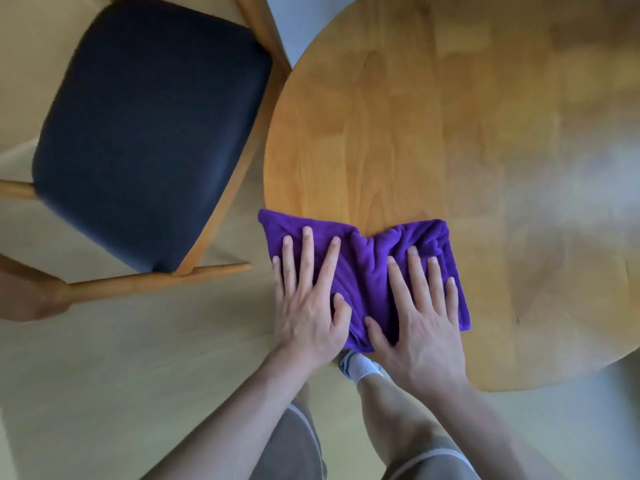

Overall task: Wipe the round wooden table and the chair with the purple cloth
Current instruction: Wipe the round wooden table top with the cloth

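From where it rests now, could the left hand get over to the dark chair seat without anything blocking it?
Probably yes. The left hand lies flat on the purple cloth at the table edge nearest the chair seat. Only open floor and the chair's wooden frame lie between, and nothing sits on the seat.

Both hands press flat on the purple cloth (pixel 367 271), which lies bunched at the near left edge of the round wooden surface (pixel 450 133), its left corner hanging past the rim. The left hand (pixel 308 306) and right hand (pixel 420 327) lie side by side, fingers (pixel 398 282) spread. The chair (pixel 145 133), with a dark blue seat, stands just left of the surface on the pale floor (pixel 121 358).
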Demonstrator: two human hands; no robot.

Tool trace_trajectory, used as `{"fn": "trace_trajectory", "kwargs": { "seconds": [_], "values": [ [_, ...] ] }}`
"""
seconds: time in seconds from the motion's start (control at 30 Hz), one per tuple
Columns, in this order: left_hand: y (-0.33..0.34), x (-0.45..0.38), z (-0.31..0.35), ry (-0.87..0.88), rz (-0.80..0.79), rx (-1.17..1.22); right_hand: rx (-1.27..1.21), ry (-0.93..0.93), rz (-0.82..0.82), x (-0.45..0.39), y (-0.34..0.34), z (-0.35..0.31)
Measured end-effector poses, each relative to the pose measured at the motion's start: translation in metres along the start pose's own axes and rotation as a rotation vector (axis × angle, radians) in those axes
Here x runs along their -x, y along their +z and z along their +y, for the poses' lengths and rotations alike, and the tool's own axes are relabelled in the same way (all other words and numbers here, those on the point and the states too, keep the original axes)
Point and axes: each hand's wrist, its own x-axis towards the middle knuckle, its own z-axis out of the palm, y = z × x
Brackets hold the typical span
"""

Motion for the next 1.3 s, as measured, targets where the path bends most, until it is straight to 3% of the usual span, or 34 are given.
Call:
{"fn": "trace_trajectory", "kwargs": {
  "seconds": [0.3,0.7,1.0,1.3],
  "values": [
    [-0.008,-0.041,-0.028,0.046,0.039,-0.053,0.079,-0.155,-0.035,-0.064,-0.013,-0.01],
    [-0.062,-0.19,-0.061,0.131,-0.048,0.015,0.106,-0.232,-0.05,-0.219,-0.043,-0.049],
    [-0.084,-0.324,-0.033,0.263,-0.135,0.039,0.042,-0.088,0.068,-0.323,-0.086,-0.029],
    [-0.066,-0.416,0.071,0.4,-0.144,-0.133,0.017,0.137,0.16,-0.367,-0.144,0.056]
  ]
}}
